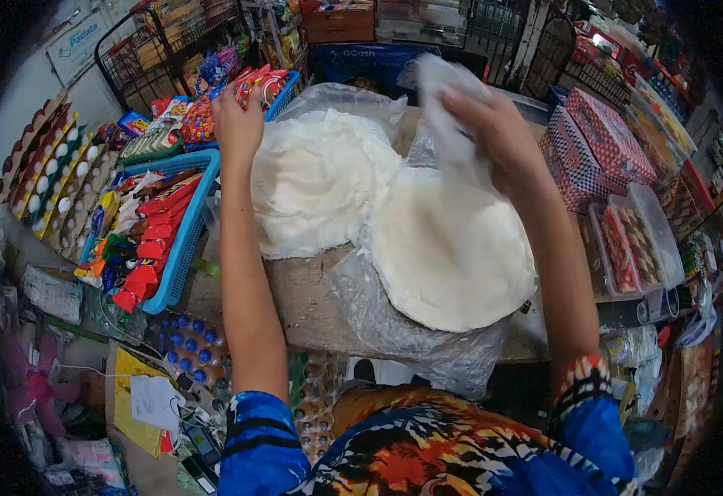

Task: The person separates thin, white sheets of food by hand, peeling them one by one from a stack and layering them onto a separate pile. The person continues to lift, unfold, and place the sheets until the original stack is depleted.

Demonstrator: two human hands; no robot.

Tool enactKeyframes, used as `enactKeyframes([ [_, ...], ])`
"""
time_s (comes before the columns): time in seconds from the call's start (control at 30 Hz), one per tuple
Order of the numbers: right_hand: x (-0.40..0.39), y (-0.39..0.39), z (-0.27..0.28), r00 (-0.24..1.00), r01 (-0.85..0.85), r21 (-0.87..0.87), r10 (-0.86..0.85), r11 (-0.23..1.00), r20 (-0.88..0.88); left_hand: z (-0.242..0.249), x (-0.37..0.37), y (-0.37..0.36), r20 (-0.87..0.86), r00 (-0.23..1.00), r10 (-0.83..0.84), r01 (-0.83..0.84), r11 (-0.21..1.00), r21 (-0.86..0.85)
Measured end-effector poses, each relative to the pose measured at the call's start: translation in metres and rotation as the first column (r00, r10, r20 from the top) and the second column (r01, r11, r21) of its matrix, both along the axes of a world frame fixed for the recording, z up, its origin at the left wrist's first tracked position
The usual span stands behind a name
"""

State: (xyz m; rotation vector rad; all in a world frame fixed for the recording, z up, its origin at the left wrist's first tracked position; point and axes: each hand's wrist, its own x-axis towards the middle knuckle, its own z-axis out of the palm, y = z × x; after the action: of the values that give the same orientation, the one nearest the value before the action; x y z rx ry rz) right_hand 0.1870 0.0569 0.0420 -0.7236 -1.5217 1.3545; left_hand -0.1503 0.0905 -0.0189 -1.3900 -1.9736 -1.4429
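Observation:
Two piles of thin, round white sheets lie on the wooden table (pixel 299 299). The left pile (pixel 316 182) is wrinkled and uneven; the right pile (pixel 452 256) is flatter and rests on clear plastic (pixel 428 351). Over the right pile's far edge, my right hand (pixel 494 124) grips a thin white sheet (pixel 448 91), blurred by motion. My left hand (pixel 239 124) is beyond the left pile's far left side, beside red snack packets (pixel 199 120). Its fingers are bent and partly apart, with nothing visible in them.
A blue basket (pixel 184 248) of wrapped snacks stands at the left, near egg trays (pixel 52 178). Checkered boxes (pixel 605 136) and a clear container (pixel 638 248) of rolled snacks are at the right. Bottles with blue caps (pixel 192 347) stand below the table's left edge.

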Motion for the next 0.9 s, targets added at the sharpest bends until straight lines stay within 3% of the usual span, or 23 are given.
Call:
enactKeyframes([
  [0.03,-0.017,0.005,0.015,0.991,-0.121,0.051,0.118,0.991,0.054,0.005,-0.001,-0.003,0.001,1.0,-0.003,0.003,1.0,-0.002],
  [0.07,-0.037,0.011,0.03,0.986,-0.163,0.078,0.16,0.984,0.033,0.01,-0.003,-0.006,0.219,0.956,-0.193,0.185,0.981,0.058],
  [0.1,-0.056,0.02,0.042,0.978,-0.207,0.107,0.207,0.972,0.014,0.012,-0.006,-0.01,0.412,0.832,-0.372,0.338,0.928,0.157],
  [0.13,-0.075,0.035,0.05,0.971,-0.239,0.09,0.24,0.967,0.0,0.011,-0.012,-0.013,0.413,0.834,-0.366,0.329,0.931,0.16],
  [0.2,-0.107,0.055,0.053,0.96,-0.279,0.078,0.281,0.957,-0.013,0.006,-0.029,-0.019,0.553,0.706,-0.442,0.37,0.897,0.244],
  [0.23,-0.12,0.06,0.048,0.975,-0.212,0.084,0.216,0.974,-0.044,0.001,-0.037,-0.022,0.613,0.629,-0.478,0.386,0.876,0.287],
  [0.27,-0.132,0.071,0.038,0.986,-0.144,0.088,0.151,0.986,-0.075,-0.009,-0.051,-0.021,0.521,0.714,-0.468,0.367,0.884,0.29],
  [0.3,-0.148,0.102,0.017,0.993,-0.115,0.039,0.116,0.993,-0.029,-0.013,-0.061,-0.019,0.524,0.715,-0.463,0.36,0.886,0.292],
  [0.37,-0.156,0.133,-0.023,0.969,-0.043,0.079,0.023,0.996,0.245,-0.017,-0.075,-0.019,0.807,0.368,-0.463,0.266,0.884,0.385],
  [0.4,-0.148,0.131,-0.035,0.952,-0.076,0.025,0.065,0.997,0.299,-0.017,-0.076,-0.025,0.778,0.43,-0.457,0.26,0.888,0.378],
  [0.43,-0.141,0.123,-0.041,0.888,0.052,-0.006,-0.043,0.999,0.458,-0.009,-0.065,-0.036,0.795,0.48,-0.372,0.2,0.928,0.313],
  [0.5,-0.124,0.116,-0.052,0.844,0.118,0.077,-0.141,0.99,0.518,-0.015,-0.077,-0.03,0.635,0.745,-0.204,0.103,0.976,0.192],
  [0.53,-0.112,0.113,-0.055,0.841,0.118,0.075,-0.14,0.99,0.522,-0.018,-0.081,-0.028,0.639,0.742,-0.203,0.103,0.976,0.19],
  [0.6,-0.081,0.093,-0.049,0.849,-0.083,0.105,0.015,0.991,0.528,-0.017,-0.075,-0.027,0.229,0.973,0.043,-0.075,0.989,0.131],
  [0.63,-0.064,0.081,-0.043,0.848,-0.064,0.095,0.004,0.993,0.53,-0.017,-0.072,-0.023,0.231,0.973,0.026,-0.055,0.991,0.121],
  [0.7,-0.024,0.054,-0.03,0.787,-0.303,0.149,0.159,0.941,0.596,-0.003,-0.047,-0.014,0.108,0.958,-0.264,0.24,0.951,0.197],
  [0.73,-0.003,0.043,-0.027,0.791,-0.266,0.136,0.135,0.954,0.597,0.003,-0.019,-0.015,0.255,0.897,-0.361,0.336,0.932,0.138],
  [0.77,0.016,0.033,-0.026,0.778,-0.329,0.181,0.157,0.927,0.608,0.008,0.009,-0.014,0.261,0.881,-0.393,0.372,0.919,0.129],
  [0.83,0.055,0.011,-0.024,0.768,-0.362,0.215,0.159,0.907,0.621,0.012,0.056,-0.011,0.126,0.765,-0.631,0.64,0.767,-0.044],
  [0.9,0.092,-0.014,-0.027,0.693,-0.301,0.335,-0.037,0.893,0.72,0.012,0.112,-0.029,0.142,0.548,-0.824,0.817,0.492,-0.301],
])
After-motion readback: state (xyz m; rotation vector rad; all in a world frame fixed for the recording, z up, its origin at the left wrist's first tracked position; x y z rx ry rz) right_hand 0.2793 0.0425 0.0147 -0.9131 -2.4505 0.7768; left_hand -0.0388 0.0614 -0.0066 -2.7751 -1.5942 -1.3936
